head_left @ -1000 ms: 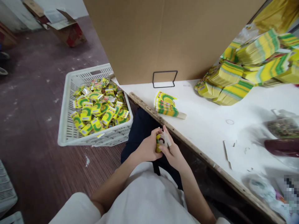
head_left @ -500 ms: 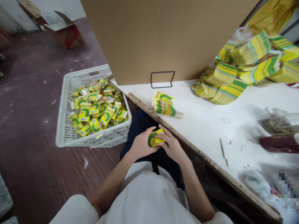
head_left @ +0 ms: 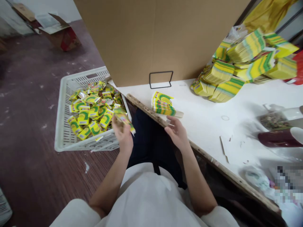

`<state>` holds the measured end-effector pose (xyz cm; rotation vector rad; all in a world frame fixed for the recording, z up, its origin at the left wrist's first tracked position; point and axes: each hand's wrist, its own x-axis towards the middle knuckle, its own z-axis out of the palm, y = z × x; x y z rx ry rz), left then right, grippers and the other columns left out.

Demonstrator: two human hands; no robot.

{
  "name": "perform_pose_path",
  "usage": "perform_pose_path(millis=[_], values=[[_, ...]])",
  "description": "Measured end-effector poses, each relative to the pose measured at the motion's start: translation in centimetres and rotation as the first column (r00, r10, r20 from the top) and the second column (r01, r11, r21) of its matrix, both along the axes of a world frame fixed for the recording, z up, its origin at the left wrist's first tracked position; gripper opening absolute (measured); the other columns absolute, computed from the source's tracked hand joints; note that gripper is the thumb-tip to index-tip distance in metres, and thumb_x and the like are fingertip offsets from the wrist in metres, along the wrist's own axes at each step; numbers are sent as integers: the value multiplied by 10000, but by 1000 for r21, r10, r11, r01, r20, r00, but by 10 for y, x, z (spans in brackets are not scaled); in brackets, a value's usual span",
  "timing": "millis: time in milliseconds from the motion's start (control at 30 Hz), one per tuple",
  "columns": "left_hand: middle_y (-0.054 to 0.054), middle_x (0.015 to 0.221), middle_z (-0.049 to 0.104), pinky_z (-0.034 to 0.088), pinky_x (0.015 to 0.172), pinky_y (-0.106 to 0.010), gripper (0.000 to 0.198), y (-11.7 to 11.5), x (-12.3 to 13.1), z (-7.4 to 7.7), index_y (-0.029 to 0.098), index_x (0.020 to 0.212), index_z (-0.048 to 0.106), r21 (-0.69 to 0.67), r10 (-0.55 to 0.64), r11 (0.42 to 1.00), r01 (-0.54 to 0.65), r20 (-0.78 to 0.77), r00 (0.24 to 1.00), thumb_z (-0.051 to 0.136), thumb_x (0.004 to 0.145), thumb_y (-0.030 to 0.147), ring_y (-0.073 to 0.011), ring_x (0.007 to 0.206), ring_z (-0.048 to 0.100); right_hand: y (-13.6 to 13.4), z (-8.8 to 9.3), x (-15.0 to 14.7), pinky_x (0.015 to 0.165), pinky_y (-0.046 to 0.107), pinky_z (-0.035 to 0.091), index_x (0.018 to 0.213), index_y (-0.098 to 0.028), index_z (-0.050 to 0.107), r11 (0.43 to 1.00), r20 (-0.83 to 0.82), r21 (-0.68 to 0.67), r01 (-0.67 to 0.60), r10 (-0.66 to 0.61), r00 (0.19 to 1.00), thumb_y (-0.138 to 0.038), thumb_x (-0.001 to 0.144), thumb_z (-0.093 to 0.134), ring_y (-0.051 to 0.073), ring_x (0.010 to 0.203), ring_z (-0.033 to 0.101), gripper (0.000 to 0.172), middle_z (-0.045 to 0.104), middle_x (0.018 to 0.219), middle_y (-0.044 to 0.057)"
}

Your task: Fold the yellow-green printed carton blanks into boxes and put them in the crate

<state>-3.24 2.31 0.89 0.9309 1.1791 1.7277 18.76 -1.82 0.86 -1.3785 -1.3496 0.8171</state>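
Note:
In my left hand is a small yellow and green box, blurred by motion, above the near right rim of the white plastic crate. Many similar small boxes lie heaped inside that crate. My right hand hovers over the table's wooden edge with thumb and fingers apart and no box in it; something white shows on a fingertip. Just beyond it on the white table lies a fanned stack of flat yellow and green cartons.
A tall cardboard sheet rises behind a black wire frame. Bundled flat cartons are piled at the back right. A dark red cup lies at the right. An open carton stands on the floor.
My hands have parted. The left has carried the small box leftward to the crate, while the right has let go of it and moved right, towards the flat cartons.

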Motion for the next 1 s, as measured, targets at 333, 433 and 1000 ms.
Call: perform_pose_path(millis=[333, 433, 1000], values=[[-99, 1382, 595, 502, 1042, -409, 520, -20, 14, -23, 274, 1229, 556, -382, -55, 908, 170, 294, 954, 784, 786, 424, -232, 1269, 600, 117, -9, 31, 974, 547, 436, 947, -168, 656, 940, 558, 51, 338, -308, 771, -322, 864, 661, 343, 1060, 565, 174, 656, 1004, 174], [-102, 1278, 659, 550, 923, -375, 525, -24, 18, -23, 243, 1213, 584, -383, -148, 890, 248, 273, 951, 795, 768, 427, -215, 1100, 674, 122, -20, 32, 955, 522, 406, 879, -194, 611, 955, 625, 76, 288, -271, 732, -320, 885, 632, 334, 1000, 547, 128, 659, 944, 150], [-136, 1169, 702, 561, 866, -388, 647, -34, 31, -20, 181, 1192, 624, -296, -414, 815, 498, 303, 858, 803, 722, 587, -233, 988, 705, 100, 12, 21, 704, 356, 474, 932, -241, 458, 952, 428, 33, 306, -290, 856, -335, 792, 675, 212, 725, 588, 276, 631, 817, 17]])
